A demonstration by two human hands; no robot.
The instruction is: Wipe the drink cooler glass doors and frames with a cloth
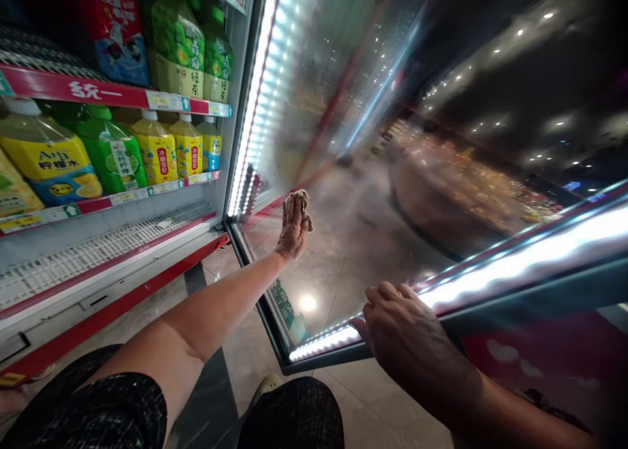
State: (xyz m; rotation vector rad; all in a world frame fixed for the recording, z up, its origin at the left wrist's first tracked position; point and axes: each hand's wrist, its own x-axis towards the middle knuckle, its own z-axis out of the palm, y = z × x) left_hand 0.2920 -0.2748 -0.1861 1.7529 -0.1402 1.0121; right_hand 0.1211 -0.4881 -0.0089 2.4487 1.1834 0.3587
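Observation:
My left hand [293,230] presses a small crumpled cloth [300,205] against the inner glass of an open cooler door [373,194], low down near the hinge side. My right hand [405,338] grips the door's lit outer edge [490,279], fingers curled over the frame. The glass is misted and reflects shop lights.
The open cooler at the left holds shelves of green and yellow drink bottles [161,151] with red price strips [98,92]. An empty white grille shelf [108,246] lies at the bottom. Tiled floor [373,403] and my dark-clothed knees [289,416] are below.

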